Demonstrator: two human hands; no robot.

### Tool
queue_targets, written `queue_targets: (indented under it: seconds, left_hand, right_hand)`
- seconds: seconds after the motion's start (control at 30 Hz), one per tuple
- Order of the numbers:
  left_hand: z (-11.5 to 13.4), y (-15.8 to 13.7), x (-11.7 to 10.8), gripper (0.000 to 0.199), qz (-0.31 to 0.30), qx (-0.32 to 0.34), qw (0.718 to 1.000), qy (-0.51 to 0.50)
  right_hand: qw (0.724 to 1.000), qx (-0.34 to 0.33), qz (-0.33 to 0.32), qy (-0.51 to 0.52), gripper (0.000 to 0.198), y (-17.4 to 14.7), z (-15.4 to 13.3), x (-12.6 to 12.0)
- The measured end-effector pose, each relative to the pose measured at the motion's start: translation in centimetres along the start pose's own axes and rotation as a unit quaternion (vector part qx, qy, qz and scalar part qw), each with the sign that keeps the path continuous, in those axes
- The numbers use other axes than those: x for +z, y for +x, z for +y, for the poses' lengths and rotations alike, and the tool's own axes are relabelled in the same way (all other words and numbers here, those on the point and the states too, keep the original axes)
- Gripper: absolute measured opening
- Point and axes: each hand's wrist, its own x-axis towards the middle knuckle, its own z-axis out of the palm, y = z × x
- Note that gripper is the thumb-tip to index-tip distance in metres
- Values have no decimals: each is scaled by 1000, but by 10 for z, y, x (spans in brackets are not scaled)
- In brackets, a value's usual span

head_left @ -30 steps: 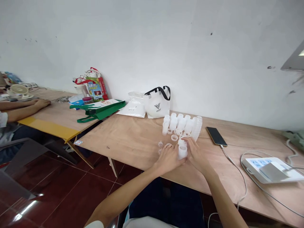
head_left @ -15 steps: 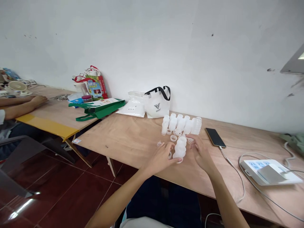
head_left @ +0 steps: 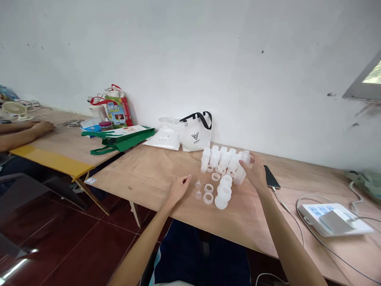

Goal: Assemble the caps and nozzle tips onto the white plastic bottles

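My right hand (head_left: 255, 172) is at the right end of a back row of white translucent ribbed bottles (head_left: 224, 158). Its thumb and fingers are around a clearer plastic bottle (head_left: 246, 157). On the bare wood to the left rests my left hand (head_left: 178, 188), fingers curled together; anything inside them is hidden. Between the hands, stacked bulging white bottles or cups (head_left: 223, 193) stand near the front. Beside them lie two white rings (head_left: 208, 198) and two small clear spouted pieces (head_left: 198, 194). More rings (head_left: 216, 177) are scattered before the back row.
A white tote bag (head_left: 195, 137) and a white plastic package (head_left: 165, 137) stand against the wall. To the right are a phone (head_left: 271, 178) on a cable and a power strip (head_left: 335, 218). A green bag (head_left: 127, 139) and another person's hand (head_left: 43, 128) are on the left table.
My left hand has left the front bottles and moved left onto the bare wood. My right hand has reached forward to the clear bottle at the row's end. The view has shifted slightly.
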Motion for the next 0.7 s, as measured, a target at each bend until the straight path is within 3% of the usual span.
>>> queue_targets:
  seconds: [0.17, 0.33, 0.57, 0.63, 0.7]
  left_hand:
    - [-3, 0, -1, 51, -38, 6, 999, 31]
    - [-1, -3, 2, 53, -63, 23, 991, 112]
    - [0, -4, 3, 50, -76, 29, 985, 155]
    - [2, -4, 2, 50, -75, 28, 984, 157]
    - [4, -5, 2, 51, -75, 27, 984, 157]
  right_hand:
    - [999, 4, 33, 26, 53, -5, -7, -6]
    - [995, 2, 67, 78, 59, -6, -9, -10]
    - [960, -56, 206, 178, 65, -23, -21, -28]
    - [964, -52, 167, 202, 67, -44, -22, -37]
    - [974, -24, 86, 208, 65, -69, -21, -41]
